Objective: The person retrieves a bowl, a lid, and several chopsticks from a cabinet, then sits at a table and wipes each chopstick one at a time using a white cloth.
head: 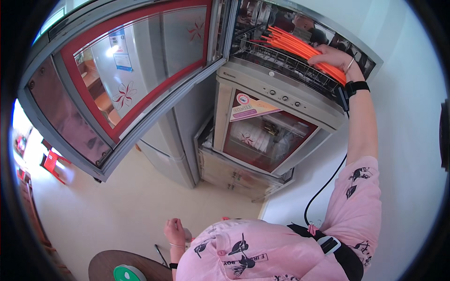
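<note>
At the upper right, my right hand (pixel 330 58) is closed around a bundle of long orange sticks that look like chopsticks (pixel 291 44). The bundle lies slantwise over a wire rack (pixel 281 56) in the top compartment of a dish cabinet (pixel 242 75). My palm covers part of the sticks near their right end. Down by my body, my left hand (pixel 174 230) hangs with its fingers curled, and nothing shows in it. The upper glass door (pixel 140 70) of the cabinet, framed in red and grey, stands swung out to the left.
Behind the lower glass door (pixel 270 133) of the cabinet, stacked white dishes are visible. A refrigerator (pixel 165 154) stands to the left. A dark tabletop (pixel 102 265) at the bottom carries a green-lidded container (pixel 128 273). A black cable (pixel 316 191) hangs beside my right arm.
</note>
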### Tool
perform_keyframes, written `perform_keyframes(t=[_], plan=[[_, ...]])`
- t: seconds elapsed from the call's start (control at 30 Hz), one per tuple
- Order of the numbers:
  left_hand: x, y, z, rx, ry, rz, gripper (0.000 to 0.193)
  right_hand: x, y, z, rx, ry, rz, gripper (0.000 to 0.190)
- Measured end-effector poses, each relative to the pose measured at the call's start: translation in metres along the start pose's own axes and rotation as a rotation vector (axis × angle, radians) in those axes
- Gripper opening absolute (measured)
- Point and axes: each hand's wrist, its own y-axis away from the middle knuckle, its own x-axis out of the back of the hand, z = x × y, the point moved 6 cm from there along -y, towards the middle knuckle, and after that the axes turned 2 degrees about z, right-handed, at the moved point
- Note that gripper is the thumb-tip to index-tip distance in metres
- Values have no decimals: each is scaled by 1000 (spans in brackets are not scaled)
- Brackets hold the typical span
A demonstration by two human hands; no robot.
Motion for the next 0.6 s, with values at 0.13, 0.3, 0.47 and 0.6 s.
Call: perform_keyframes(t=[0.13, 0.3, 0.47, 0.6], plan=[[2, 0, 0, 12, 6, -20, 7, 8, 5, 4, 86, -2, 103, 33], [2, -3, 3, 0, 11, -40, 8, 9, 13, 9, 79, -34, 104, 20], [-7, -8, 10, -31, 60, -49, 8, 19, 28, 24, 35, -144, 98, 28], [-6, -10, 11, -38, 57, -55, 8, 10, 30, 15, 73, -90, 180, 27]])
